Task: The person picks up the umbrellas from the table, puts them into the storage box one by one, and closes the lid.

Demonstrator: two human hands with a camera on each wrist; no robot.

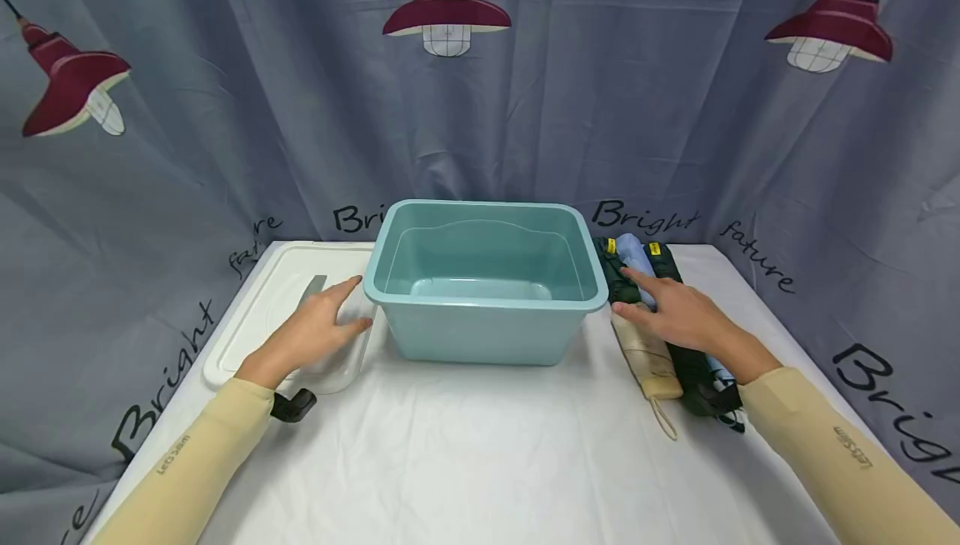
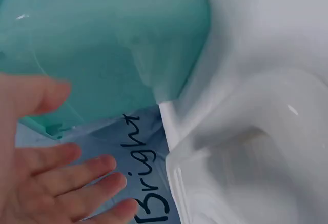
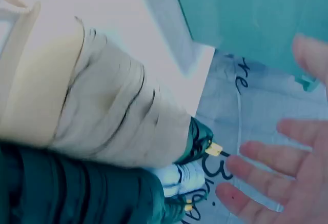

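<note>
A teal plastic storage bin point(image 1: 480, 332) stands upright on the table; its visible inside holds nothing. My left hand point(image 1: 311, 332) hovers by the bin's left side, above a white plastic lid point(image 1: 255, 324), with fingers spread and apart from the bin in the left wrist view. On the right, my right hand point(image 1: 678, 316) is held over several folded umbrellas, its fingers extended toward the bin. The beige umbrella point(image 1: 647, 353) lies nearest the bin, with a strap loop at its near end. Beside it are a dark green umbrella point(image 1: 686, 370) and a light blue one point(image 1: 633, 253), both partly hidden.
A white cloth point(image 1: 480, 453) covers the table. Behind it hangs a grey-blue curtain point(image 1: 315, 103) printed with red lamps and lettering. The lid lies along the table's left edge and the umbrellas lie toward its right edge.
</note>
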